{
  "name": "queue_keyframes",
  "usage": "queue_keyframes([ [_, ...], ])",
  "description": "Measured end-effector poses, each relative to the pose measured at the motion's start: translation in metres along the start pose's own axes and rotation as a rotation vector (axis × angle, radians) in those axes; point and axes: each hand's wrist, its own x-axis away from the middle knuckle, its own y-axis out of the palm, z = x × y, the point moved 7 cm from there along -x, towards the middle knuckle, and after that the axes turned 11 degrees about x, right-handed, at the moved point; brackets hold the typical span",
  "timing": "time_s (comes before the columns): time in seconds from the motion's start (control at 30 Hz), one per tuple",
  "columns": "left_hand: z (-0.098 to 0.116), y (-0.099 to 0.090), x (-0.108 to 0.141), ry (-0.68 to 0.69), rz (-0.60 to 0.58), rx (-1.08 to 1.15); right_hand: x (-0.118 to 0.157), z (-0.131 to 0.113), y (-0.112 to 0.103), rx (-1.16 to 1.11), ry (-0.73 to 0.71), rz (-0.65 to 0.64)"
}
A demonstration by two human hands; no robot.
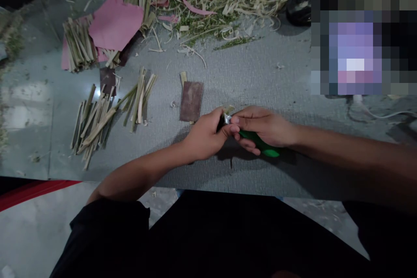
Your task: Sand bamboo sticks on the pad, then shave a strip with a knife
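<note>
Close together over the near part of the table, my two hands meet at a metal blade. My right hand (260, 125) is closed around a green-handled knife (265, 147), its handle pointing down to the right. Between the hands, a bit of its shiny metal (227, 118) shows. My left hand (208, 134) is closed too, pinching a short pale-green stem piece (230, 109) against the blade; most of it is hidden by the fingers. Left of my hands lies a brown sandpaper piece (191, 100), with a strip of stem under it.
Loose cut stems (94, 124) lie at left, with a smaller group (140, 100) beside them. Behind are a stem bundle (78, 45), pink paper (115, 21) and a heap of shavings (208, 4). At the right stand a black round object (298, 4) and a white cable (374, 113).
</note>
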Motion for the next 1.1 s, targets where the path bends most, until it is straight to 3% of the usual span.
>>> queue_keyframes([
  [0.13,0.0012,-0.0006,0.0016,0.011,0.011,-0.050,0.0014,-0.0036,-0.0018,0.053,-0.092,0.096],
  [0.37,0.0015,0.0047,0.0091,-0.038,0.003,-0.176,0.0020,0.0031,-0.0011,0.051,0.061,-0.138],
  [0.67,0.0025,0.0020,0.0066,-0.027,0.069,-0.206,0.0022,0.0016,-0.0043,0.044,-0.085,0.125],
  [0.93,0.0045,0.0044,0.0080,-0.022,0.026,-0.180,0.0016,0.0048,-0.0032,0.044,0.077,-0.131],
  [1.1,0.0007,0.0023,0.0063,-0.017,0.066,-0.197,-0.0004,0.0017,-0.0021,0.017,-0.021,0.019],
])
